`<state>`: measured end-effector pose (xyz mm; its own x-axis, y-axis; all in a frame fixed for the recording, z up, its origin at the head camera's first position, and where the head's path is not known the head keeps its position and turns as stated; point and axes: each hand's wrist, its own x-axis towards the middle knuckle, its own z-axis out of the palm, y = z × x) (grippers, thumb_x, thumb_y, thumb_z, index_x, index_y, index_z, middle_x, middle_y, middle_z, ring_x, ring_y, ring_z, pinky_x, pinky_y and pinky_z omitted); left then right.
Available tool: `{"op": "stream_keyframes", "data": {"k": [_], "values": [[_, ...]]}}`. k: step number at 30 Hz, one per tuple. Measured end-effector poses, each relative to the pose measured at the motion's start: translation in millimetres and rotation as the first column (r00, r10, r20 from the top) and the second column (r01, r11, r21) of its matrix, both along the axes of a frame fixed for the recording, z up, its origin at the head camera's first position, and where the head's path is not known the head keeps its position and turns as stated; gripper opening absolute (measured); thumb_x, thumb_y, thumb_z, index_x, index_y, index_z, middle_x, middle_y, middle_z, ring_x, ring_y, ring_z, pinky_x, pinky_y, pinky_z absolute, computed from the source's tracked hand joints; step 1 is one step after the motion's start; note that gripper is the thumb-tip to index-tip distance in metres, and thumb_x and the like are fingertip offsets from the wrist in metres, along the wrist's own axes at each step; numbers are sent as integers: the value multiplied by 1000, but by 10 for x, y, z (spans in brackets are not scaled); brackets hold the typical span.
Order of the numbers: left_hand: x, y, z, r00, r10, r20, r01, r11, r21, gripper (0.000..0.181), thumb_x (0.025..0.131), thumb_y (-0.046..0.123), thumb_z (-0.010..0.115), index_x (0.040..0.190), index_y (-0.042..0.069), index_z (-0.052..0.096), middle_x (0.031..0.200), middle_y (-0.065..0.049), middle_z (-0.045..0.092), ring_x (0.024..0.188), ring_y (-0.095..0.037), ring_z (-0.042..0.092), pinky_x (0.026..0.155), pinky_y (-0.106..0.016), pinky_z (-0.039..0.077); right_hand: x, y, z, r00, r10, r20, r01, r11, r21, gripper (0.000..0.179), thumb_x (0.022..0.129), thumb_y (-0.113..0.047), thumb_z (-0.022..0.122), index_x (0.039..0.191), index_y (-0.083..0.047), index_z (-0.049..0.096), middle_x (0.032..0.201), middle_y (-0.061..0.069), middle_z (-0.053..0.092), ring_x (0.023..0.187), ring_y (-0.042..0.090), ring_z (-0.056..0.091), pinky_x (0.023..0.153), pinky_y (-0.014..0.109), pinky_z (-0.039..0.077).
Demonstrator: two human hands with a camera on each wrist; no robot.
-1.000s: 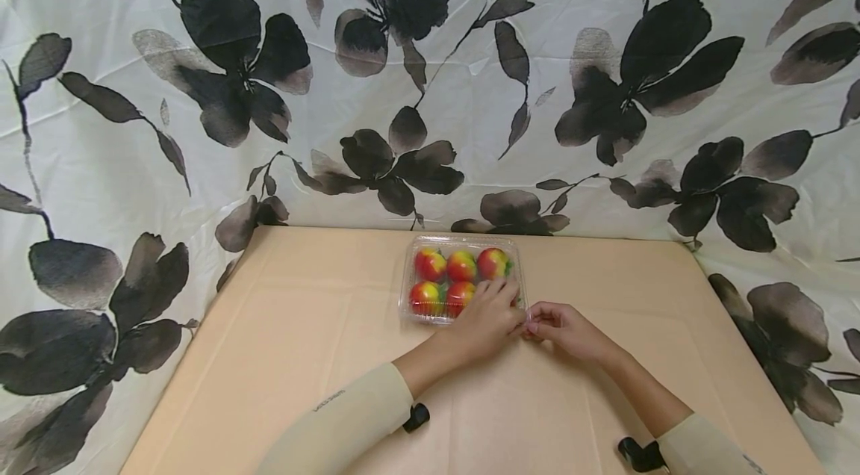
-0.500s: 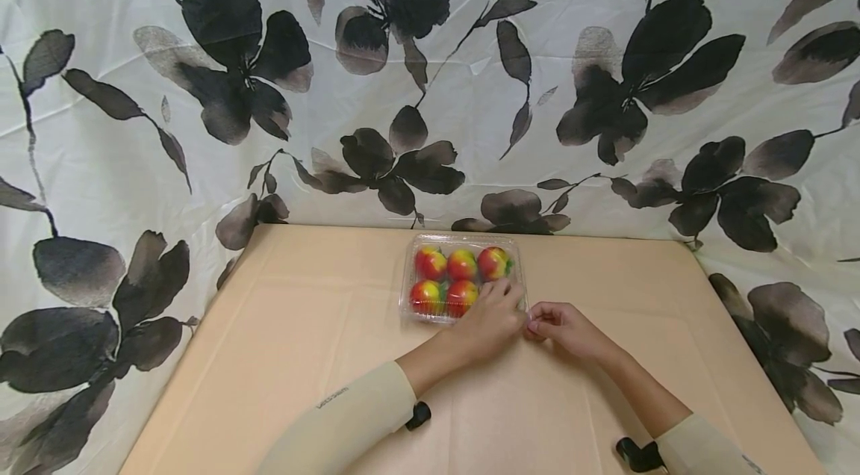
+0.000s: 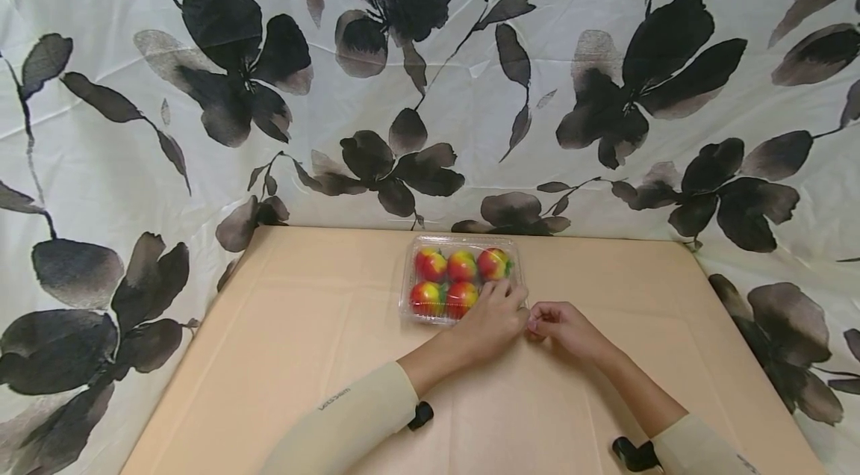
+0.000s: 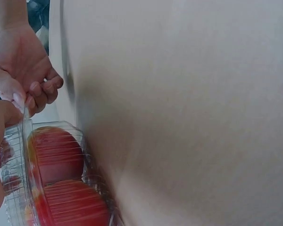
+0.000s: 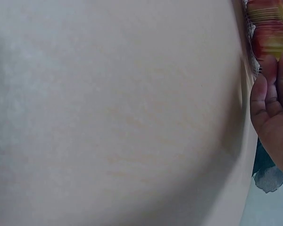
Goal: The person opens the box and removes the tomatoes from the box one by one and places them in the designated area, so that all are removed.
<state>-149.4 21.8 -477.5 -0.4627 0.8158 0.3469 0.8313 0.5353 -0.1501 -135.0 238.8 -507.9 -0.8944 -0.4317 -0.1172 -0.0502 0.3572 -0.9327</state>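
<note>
Clear plastic forms the shallow, rectangular, lidded box (image 3: 435,320), through which round red-and-yellow fruits (image 3: 461,266) can be seen in two rows; five are counted from the head view, while the right end of the near row is covered. The box is set close to the far edge of the flat tan tabletop (image 3: 322,326), with its long axis laid from left to right.

By the left hand (image 3: 492,322), the near right part of the lid is overlain, its fingers being pointed away from the person; whether the rim is gripped or only pressed cannot be told. At the near right corner, the box is met from outside by the right hand (image 3: 567,329): its fingers are curled, and the rim appears to be pinched between thumb and fingertip. From the right hand, the box is thus placed leftward and farther off, while its middle is nearer to the left hand.

Beige long sleeves (image 3: 363,415) are worn on both arms, small black devices (image 3: 420,416) are seen by the cuffs, and white cloth printed with dark flowers (image 3: 504,109) is hung behind.
</note>
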Motion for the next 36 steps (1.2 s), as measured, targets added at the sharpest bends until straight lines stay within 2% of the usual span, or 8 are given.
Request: {"op": "stream_keyframes", "data": {"k": [5,12,21,26,32,36], "values": [[-22,27,-10,999,2,-32,-2,1000,-1,17,103,17,61,100,19,78,105,1,56,102,-21,52,85,-33,52,-37,17,4,1000,-9,7,9,1000,-14,12,97,2,57,92,10,63,85,13,65,80,14,60,75,20,52],[-21,42,1,999,5,-34,-5,1000,1,18,104,18,60,105,19,78,105,1,57,101,-20,52,84,-32,54,-44,22,13,1000,-18,-8,18,1000,-9,10,95,3,58,90,10,64,83,15,66,78,13,60,73,20,52],[-37,56,0,1000,15,25,-15,1000,22,18,104,17,60,105,17,77,104,1,54,101,-18,49,85,-30,51,-67,19,0,999,-46,-13,47,998,37,11,96,-2,62,88,4,65,80,13,66,78,14,60,76,21,48],[-27,43,12,1000,6,30,-7,1000,29,17,104,17,60,103,17,77,102,2,53,102,-18,48,85,-30,50,-44,7,11,999,-52,-7,52,998,39,11,95,-4,64,88,5,66,80,15,67,77,15,60,76,21,48],[-26,26,45,995,-2,96,-1,999,35,17,104,16,60,105,15,77,102,1,51,102,-18,47,86,-29,49,-24,-1,-1,999,-51,-3,51,998,42,12,96,-3,64,88,5,65,82,17,67,78,14,61,76,20,49],[-25,12,42,995,-12,97,8,999,39,16,104,16,60,103,16,77,102,1,51,101,-18,47,87,-30,50,-8,-6,-10,998,-56,1,55,998,33,12,96,-3,64,88,6,65,82,17,67,79,12,61,75,20,50]]}}
